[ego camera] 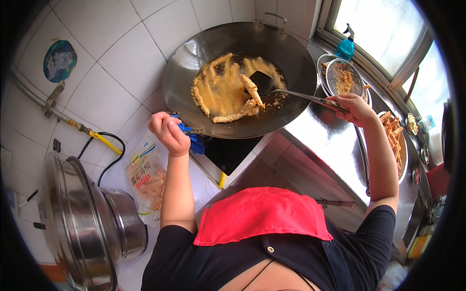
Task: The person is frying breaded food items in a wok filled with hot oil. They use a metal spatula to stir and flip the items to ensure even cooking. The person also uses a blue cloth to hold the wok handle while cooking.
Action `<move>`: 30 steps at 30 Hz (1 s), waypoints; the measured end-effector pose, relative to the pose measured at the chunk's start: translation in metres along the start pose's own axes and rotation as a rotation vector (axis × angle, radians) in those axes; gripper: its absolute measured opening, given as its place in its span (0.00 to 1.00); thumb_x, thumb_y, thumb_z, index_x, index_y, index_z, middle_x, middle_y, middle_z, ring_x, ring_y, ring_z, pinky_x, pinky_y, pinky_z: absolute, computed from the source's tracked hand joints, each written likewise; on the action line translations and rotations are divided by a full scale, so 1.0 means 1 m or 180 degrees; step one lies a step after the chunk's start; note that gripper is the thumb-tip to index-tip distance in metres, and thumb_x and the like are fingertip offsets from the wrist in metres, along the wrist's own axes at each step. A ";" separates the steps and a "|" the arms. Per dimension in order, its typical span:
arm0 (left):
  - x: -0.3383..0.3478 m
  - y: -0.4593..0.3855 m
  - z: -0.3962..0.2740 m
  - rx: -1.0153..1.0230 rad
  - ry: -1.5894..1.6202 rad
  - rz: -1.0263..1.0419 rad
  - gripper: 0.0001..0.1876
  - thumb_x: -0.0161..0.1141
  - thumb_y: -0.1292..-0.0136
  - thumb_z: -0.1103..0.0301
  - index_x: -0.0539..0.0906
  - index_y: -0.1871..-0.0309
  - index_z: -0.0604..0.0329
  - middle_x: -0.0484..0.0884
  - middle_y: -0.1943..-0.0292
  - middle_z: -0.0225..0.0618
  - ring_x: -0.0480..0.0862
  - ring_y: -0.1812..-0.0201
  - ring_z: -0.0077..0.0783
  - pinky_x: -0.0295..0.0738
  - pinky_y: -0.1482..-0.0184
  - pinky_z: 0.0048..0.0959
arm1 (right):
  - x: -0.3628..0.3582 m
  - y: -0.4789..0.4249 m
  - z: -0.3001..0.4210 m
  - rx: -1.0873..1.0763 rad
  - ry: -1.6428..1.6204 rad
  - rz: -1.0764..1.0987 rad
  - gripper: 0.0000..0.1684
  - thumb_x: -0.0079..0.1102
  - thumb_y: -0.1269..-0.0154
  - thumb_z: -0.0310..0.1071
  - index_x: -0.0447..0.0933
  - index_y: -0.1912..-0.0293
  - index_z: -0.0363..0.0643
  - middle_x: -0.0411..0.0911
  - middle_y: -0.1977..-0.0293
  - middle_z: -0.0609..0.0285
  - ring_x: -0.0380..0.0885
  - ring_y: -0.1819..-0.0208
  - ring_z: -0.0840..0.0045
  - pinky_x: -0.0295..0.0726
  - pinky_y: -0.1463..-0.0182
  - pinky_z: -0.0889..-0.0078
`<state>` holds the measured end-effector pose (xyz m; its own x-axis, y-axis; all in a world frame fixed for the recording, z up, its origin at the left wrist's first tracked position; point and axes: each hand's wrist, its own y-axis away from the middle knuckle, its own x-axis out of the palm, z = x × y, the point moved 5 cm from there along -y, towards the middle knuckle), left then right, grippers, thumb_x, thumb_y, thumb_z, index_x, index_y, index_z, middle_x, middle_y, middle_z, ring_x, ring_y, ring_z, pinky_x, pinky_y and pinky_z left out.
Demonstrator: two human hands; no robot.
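Note:
A large steel wok (233, 127) stands before me with breaded strips (233, 116) frying in bubbling golden oil (222, 87). My right hand (351, 109) grips the handle of a ladle (296, 94) from the right. The ladle's dark bowl rests in the oil, beside a strip that leans against it. At the wok's near left rim, my left hand (171, 132) is curled round a blue cloth (196, 143) at the wok's loop handle. My fingers hide most of that handle.
Right of the wok stand a mesh strainer (344, 78) with fried crumbs, a plate of fried strips (393, 142) and a spray bottle (346, 47). On the left are a printed plastic bag of food (149, 178), a large steel pot (80, 218) and a gas pipe (31, 96) with hoses.

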<state>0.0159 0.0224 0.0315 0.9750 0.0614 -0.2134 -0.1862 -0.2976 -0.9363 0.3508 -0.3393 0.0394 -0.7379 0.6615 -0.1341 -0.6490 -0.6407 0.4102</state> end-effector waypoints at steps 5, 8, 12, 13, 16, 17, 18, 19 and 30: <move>-0.001 -0.001 -0.001 0.0017 0.0002 0.0012 0.16 0.44 0.31 0.65 0.72 0.77 0.55 0.73 0.67 0.36 0.72 0.60 0.38 0.60 0.50 0.36 | -0.010 0.002 0.001 -0.0166 -0.0168 -0.0041 0.17 0.48 0.24 0.34 0.78 0.43 0.39 0.76 0.71 0.66 0.71 0.79 0.89 0.62 0.80 0.89; 0.001 -0.001 -0.001 0.0016 0.0046 0.0002 0.16 0.44 0.31 0.65 0.72 0.77 0.55 0.73 0.67 0.36 0.72 0.60 0.38 0.60 0.49 0.36 | -0.027 -0.002 0.000 -0.0386 -0.0296 0.0248 0.18 0.48 0.23 0.35 0.77 0.42 0.38 0.77 0.68 0.65 0.73 0.75 0.88 0.68 0.77 0.89; 0.000 0.000 -0.001 0.0023 0.0024 0.0014 0.16 0.44 0.31 0.65 0.72 0.77 0.55 0.73 0.67 0.36 0.72 0.60 0.38 0.60 0.49 0.36 | -0.022 0.009 0.018 -0.0412 -0.0252 0.0082 0.18 0.47 0.22 0.36 0.77 0.42 0.37 0.79 0.63 0.63 0.75 0.72 0.87 0.78 0.69 0.89; 0.000 -0.001 -0.001 0.0033 0.0028 0.0020 0.16 0.44 0.31 0.65 0.72 0.77 0.55 0.73 0.67 0.36 0.72 0.60 0.38 0.60 0.49 0.37 | -0.022 0.010 0.020 -0.0413 -0.0197 0.0149 0.18 0.47 0.22 0.35 0.77 0.42 0.37 0.79 0.63 0.64 0.75 0.72 0.87 0.79 0.69 0.89; 0.000 -0.001 -0.001 0.0030 0.0036 0.0016 0.16 0.44 0.31 0.65 0.71 0.77 0.56 0.73 0.67 0.36 0.72 0.60 0.37 0.60 0.49 0.37 | -0.021 0.013 0.022 -0.0386 -0.0049 0.0314 0.18 0.46 0.22 0.35 0.77 0.42 0.37 0.78 0.66 0.65 0.74 0.73 0.87 0.78 0.69 0.89; 0.000 -0.001 -0.002 0.0022 0.0027 0.0011 0.16 0.44 0.31 0.65 0.71 0.77 0.56 0.73 0.67 0.36 0.72 0.60 0.37 0.60 0.49 0.37 | -0.021 0.010 0.017 -0.0359 -0.0006 0.0348 0.18 0.46 0.22 0.35 0.77 0.42 0.37 0.78 0.67 0.65 0.74 0.74 0.88 0.77 0.70 0.89; 0.000 -0.001 -0.002 0.0013 0.0013 0.0003 0.16 0.44 0.31 0.65 0.71 0.77 0.56 0.73 0.68 0.36 0.72 0.60 0.37 0.60 0.49 0.37 | -0.021 0.008 0.015 -0.0332 0.0041 0.0386 0.18 0.46 0.22 0.35 0.77 0.42 0.37 0.77 0.69 0.66 0.73 0.75 0.88 0.77 0.71 0.89; 0.000 -0.002 -0.003 0.0003 -0.0002 -0.0005 0.16 0.44 0.31 0.65 0.71 0.77 0.56 0.73 0.68 0.36 0.72 0.60 0.38 0.60 0.49 0.37 | -0.018 0.008 0.014 -0.0305 0.0113 0.0427 0.18 0.46 0.22 0.35 0.77 0.42 0.36 0.77 0.71 0.67 0.73 0.76 0.89 0.76 0.71 0.89; 0.000 -0.001 -0.001 0.0052 -0.0012 0.0001 0.15 0.44 0.32 0.66 0.72 0.76 0.55 0.74 0.68 0.35 0.73 0.60 0.37 0.60 0.49 0.37 | 0.053 0.017 0.049 -0.0799 0.2195 0.0503 0.17 0.60 0.34 0.31 0.83 0.46 0.44 0.80 0.75 0.65 0.75 0.77 0.86 0.75 0.70 0.78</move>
<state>0.0159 0.0218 0.0326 0.9745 0.0650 -0.2148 -0.1885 -0.2822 -0.9406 0.3097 -0.2960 0.0836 -0.7210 0.2129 -0.6594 -0.4876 -0.8320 0.2646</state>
